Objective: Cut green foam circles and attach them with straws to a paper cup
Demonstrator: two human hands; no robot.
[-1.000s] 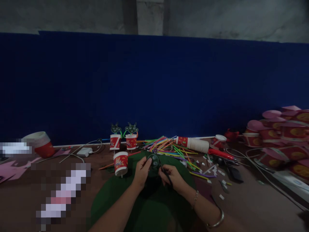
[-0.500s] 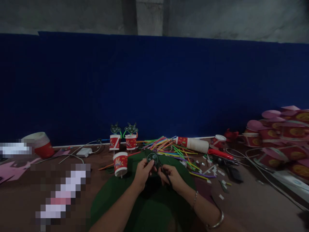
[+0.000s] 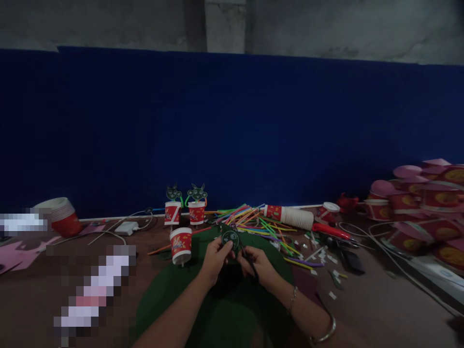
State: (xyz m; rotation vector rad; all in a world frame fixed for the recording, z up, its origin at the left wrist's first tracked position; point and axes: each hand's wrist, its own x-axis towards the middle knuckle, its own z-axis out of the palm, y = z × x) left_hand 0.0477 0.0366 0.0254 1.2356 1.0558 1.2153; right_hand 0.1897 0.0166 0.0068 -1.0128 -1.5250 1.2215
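Between thumb and fingers my left hand [image 3: 216, 255] pinches a dark green paper cutout [image 3: 229, 239] with a pale outlined round drawing. My right hand [image 3: 258, 265] is closed around dark scissors [image 3: 248, 258], whose blades reach up to the cutout's right edge. Both hands are over a large dark green sheet [image 3: 174, 299]. Just left of them a red and white paper cup [image 3: 181, 245] stands upside down with a short stick poking out below. Two more red cups, the left one [image 3: 173, 213] and the right one [image 3: 196, 213], carry green animal-face cutouts with bent pipe-cleaner arms.
Behind my hands lie colourful pipe cleaners [image 3: 250, 217] and a toppled stack of paper cups [image 3: 290, 216]. White scraps [image 3: 326, 256], a red-handled tool [image 3: 331, 231] and cables lie to the right, beside piled red and pink cup crafts [image 3: 416, 208]. Stacked cups [image 3: 65, 217] and a white adapter [image 3: 126, 228] are left.
The cutout has turned slightly in my left hand, and the scissor blades have shifted a little along its edge. Everything else looks the same.
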